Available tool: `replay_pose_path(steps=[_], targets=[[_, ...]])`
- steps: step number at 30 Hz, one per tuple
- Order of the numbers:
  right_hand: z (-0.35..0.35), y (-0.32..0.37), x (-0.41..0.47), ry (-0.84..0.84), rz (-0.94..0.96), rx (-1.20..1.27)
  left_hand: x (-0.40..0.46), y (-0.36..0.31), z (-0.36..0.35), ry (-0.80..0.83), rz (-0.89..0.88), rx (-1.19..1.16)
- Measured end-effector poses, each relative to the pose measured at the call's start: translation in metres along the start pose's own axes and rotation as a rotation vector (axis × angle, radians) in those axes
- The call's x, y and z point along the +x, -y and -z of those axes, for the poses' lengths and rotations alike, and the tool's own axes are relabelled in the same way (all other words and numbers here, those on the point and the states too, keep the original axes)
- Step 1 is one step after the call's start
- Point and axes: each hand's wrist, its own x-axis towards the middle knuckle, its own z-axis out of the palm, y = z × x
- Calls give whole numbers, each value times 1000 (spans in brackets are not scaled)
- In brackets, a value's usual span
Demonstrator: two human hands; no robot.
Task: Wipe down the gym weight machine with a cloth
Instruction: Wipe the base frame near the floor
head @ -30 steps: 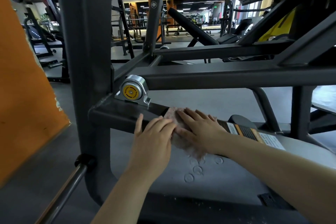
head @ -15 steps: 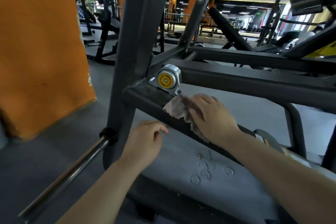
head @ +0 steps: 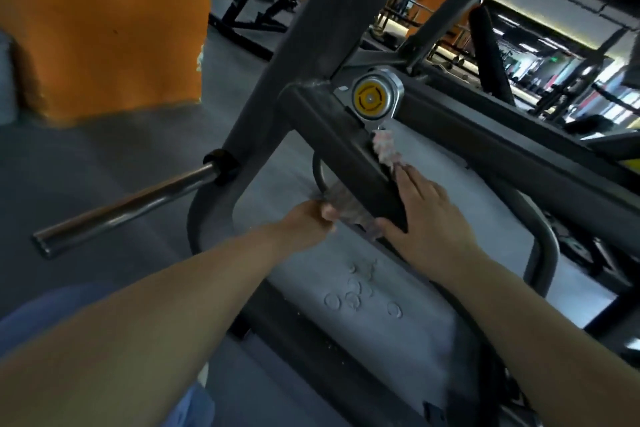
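Observation:
A dark grey beam of the weight machine slants from a yellow-capped pivot down toward me. A pale pinkish cloth is draped over that beam, one end showing on top and the other end hanging under it. My right hand lies flat on the beam and presses the cloth, fingers straight. Below the beam, my left hand pinches the hanging end of the cloth.
A steel weight peg sticks out to the left from the thick upright post. A grey footplate lies below my hands. An orange pillar stands at the left, and other gym machines fill the background.
The view has swung closer and tilted. My left hand rose from beside the beam to take the cloth's lower end. My right hand slid down the beam, and the cloth now wraps over it.

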Motion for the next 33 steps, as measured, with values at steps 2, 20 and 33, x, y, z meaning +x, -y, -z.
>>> replay_pose_path(steps=[2, 20, 33], targets=[[-8, 6, -11, -19, 9, -13, 8, 0, -13, -33, 10, -178], [-15, 11, -18, -6, -41, 98, 47, 15, -64, -66, 388, -1410], [-17, 13, -19, -17, -56, 124, 37, 12, -65, 70, 278, -1598]])
